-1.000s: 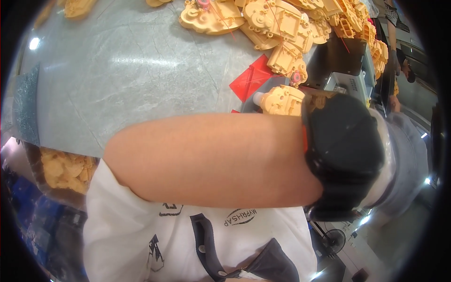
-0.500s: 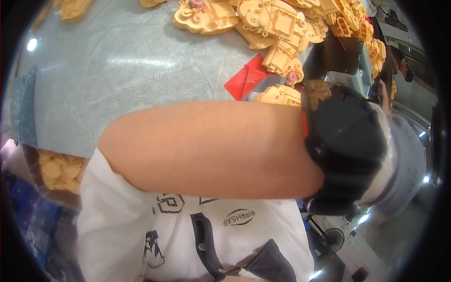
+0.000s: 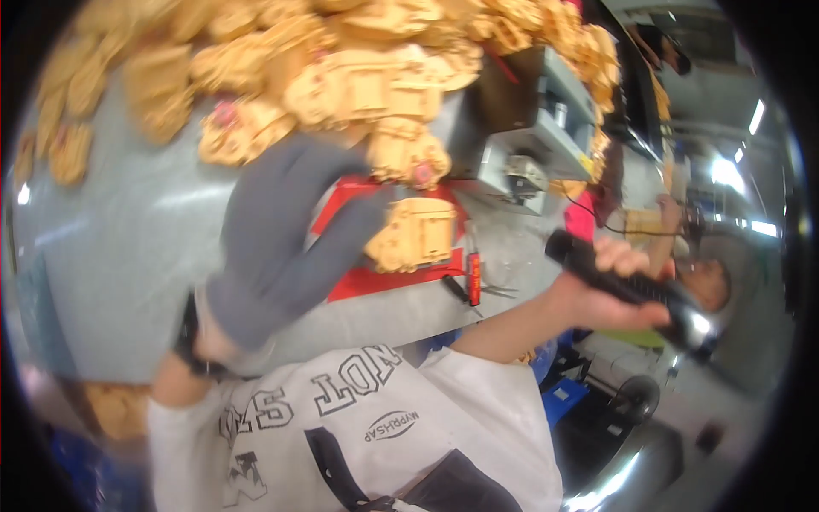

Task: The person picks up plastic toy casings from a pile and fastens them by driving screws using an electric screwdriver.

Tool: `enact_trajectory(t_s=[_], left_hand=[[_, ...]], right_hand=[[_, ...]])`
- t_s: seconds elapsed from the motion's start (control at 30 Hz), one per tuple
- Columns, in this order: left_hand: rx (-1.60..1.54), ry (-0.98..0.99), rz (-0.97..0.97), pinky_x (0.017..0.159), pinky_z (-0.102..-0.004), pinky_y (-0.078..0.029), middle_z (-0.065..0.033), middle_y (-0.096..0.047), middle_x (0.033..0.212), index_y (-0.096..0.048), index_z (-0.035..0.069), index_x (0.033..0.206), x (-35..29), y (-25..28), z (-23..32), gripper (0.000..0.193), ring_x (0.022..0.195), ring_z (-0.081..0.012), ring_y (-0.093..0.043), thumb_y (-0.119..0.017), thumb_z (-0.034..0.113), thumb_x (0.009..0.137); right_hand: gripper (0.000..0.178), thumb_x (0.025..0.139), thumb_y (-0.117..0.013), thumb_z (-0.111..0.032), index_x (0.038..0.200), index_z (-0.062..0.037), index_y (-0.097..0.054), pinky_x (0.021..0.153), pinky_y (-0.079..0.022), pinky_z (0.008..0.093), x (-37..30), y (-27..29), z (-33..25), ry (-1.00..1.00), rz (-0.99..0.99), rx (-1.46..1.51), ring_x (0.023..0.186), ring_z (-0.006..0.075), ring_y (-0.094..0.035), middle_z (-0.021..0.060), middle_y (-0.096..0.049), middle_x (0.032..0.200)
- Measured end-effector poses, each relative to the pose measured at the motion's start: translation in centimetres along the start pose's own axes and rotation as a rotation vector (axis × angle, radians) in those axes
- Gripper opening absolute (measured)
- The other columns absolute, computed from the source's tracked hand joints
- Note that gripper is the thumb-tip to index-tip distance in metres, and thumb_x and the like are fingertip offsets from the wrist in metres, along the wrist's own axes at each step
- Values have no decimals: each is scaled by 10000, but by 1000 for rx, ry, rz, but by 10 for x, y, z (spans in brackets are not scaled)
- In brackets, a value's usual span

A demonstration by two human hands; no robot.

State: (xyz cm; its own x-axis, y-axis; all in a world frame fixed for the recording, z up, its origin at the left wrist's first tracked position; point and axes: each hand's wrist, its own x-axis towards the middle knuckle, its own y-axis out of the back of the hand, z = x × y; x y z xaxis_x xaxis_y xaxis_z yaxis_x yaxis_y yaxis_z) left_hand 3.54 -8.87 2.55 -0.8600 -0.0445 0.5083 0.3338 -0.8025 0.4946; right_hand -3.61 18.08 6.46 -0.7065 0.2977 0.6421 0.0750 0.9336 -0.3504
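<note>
My left hand (image 3: pixel 294 230), in a grey glove with a dark band at the wrist, reaches over the bench. It is blurred, with the thumb apart from the fingers. Its thumb tip is at the left edge of a yellow plastic housing (image 3: pixel 418 232), and its fingers are close to another yellow housing (image 3: pixel 399 152) with a red round part. The nearer housing lies over a red tray (image 3: pixel 363 280). Out to the right, my bare right hand (image 3: pixel 610 286) is wrapped round a black cylindrical hand tool (image 3: pixel 636 288) with a shiny silver end. I cannot tell the tool's exact kind.
Many yellow housings (image 3: pixel 367 81) are heaped along the far side of the grey bench (image 3: pixel 128 282). A grey metal box (image 3: pixel 512 154) stands right of the tray. Near it lie a red-handled tool (image 3: pixel 473 277) and metal tweezers (image 3: pixel 499 290). Another person (image 3: pixel 704 282) is at the right.
My left arm, stretched across the view to the right before, has swung back left over the tray. My right hand with the black tool now shows. The view has shifted right.
</note>
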Motion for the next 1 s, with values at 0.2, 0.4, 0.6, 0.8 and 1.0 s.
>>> enact_trajectory(t_s=[0.2, 0.4, 0.6, 0.8, 1.0], left_hand=[[-286, 219, -14, 717, -338, -453, -139, -568, 967, -559, 13, 985, -50, -47, 3, 289, 828, -277, -557, -645, 57, 712], [-199, 313, 59, 729, -342, -467, -145, -566, 1000, -549, 10, 1008, -56, -51, -14, 305, 863, -280, -558, -646, 60, 724], [-127, 279, -11, 729, -359, -448, -138, -569, 988, -545, 19, 1005, -68, -52, -17, 307, 869, -292, -540, -641, 52, 715], [-131, 218, 41, 719, -372, -443, -133, -578, 969, -547, 27, 1000, -74, -48, -18, 306, 848, -297, -543, -639, 59, 710], [-154, 194, 50, 729, -379, -440, -137, -573, 979, -549, 34, 1004, -77, -45, -18, 319, 857, -302, -543, -649, 77, 704]], right_hand=[[608, 821, -507, -592, 1083, -48, -438, 479, -435, 300, 29, 7, 46, -94, 29, -41, 496, 172, -508, 51, -527, 630], [567, 799, -586, -528, 1146, -118, -405, 468, -403, 297, 12, -10, 50, -306, -12, -143, 477, 170, -468, 52, -490, 606], [799, 792, -478, -651, 1223, -25, -230, 448, -453, 317, -46, -41, 10, -112, -204, 133, 467, 206, -501, 116, -514, 657], [828, 755, -558, -622, 1217, -16, -236, 466, -458, 329, -58, -77, 22, -175, -287, 212, 478, 223, -510, 130, -514, 659], [773, 808, -414, -675, 1258, -68, -253, 471, -436, 314, -63, -84, 29, -211, -384, 41, 458, 195, -488, 95, -506, 664]])
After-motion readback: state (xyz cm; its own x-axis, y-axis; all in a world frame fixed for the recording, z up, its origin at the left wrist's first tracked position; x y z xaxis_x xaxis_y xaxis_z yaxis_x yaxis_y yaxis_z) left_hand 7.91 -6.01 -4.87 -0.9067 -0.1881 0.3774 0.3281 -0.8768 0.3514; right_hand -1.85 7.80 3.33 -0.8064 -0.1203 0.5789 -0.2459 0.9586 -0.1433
